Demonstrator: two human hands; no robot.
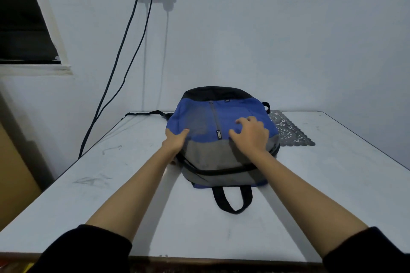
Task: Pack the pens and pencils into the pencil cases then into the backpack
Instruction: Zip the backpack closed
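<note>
Left hand clasps the backpack at its left edge, thumb on top. Right hand rests bent-fingered on its blue panel; I cannot tell whether it pinches fabric. Flat on the table, the backpack's long axis runs away from the person, carry handle nearest, both hands equally close.

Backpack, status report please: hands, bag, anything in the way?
Left hand grips backpack, left side; right hand rests on top, fingers bent. It lies flat on table, nothing loose in view. Lace mat beside it, clear of hands.
</note>
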